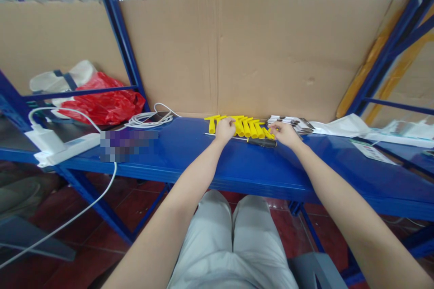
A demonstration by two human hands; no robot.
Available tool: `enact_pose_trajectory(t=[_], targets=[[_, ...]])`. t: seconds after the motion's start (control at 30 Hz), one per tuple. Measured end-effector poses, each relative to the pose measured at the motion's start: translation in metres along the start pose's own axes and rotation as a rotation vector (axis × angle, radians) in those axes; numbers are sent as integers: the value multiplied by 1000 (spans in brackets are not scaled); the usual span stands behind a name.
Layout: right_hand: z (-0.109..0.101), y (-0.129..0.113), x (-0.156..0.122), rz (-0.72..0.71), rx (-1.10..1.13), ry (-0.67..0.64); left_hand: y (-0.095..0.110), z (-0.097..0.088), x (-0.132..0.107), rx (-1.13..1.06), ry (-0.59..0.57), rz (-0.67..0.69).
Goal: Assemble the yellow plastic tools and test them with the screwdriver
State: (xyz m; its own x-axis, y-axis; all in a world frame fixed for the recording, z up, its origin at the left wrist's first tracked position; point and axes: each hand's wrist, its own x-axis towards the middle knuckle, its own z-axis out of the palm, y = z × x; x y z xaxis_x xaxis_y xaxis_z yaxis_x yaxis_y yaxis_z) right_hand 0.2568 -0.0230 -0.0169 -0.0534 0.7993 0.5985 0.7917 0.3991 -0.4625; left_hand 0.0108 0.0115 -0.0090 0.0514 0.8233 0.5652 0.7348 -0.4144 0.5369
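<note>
A row of several yellow T-shaped plastic pieces [249, 127] lies on the blue metal shelf [190, 153], against the cardboard backing. My left hand [225, 129] rests at the left part of the row, fingers curled onto one yellow piece. My right hand [284, 134] is at the row's right end, fingers curled, touching the last yellow pieces. A screwdriver [261, 142] with a black handle lies on the shelf between my hands, just in front of the row.
Cardboard sheet [271, 49] stands behind the shelf. Coiled white cable with a phone [151, 118] lies to the left, a red plastic bag [103, 101] and white power strip [57, 146] farther left. Printed packets [294, 122] and papers [349, 126] lie on the right. Blue uprights frame the bay.
</note>
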Motion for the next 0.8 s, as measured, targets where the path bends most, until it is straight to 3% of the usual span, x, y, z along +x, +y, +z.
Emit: enact_pose_trajectory(t=[0.2,0.37,0.53,0.8], targets=[[-1,-4,-2,21,0,-29,3,-3,-3,9,-23,-21],[-1,-4,-2,29,2,-34,1,-1,0,56,-58,49],[0,-4,-2,25,12,-34,2,4,-4,158,-152,145],[-1,-5,-2,41,25,-56,3,3,-12,309,-315,83]])
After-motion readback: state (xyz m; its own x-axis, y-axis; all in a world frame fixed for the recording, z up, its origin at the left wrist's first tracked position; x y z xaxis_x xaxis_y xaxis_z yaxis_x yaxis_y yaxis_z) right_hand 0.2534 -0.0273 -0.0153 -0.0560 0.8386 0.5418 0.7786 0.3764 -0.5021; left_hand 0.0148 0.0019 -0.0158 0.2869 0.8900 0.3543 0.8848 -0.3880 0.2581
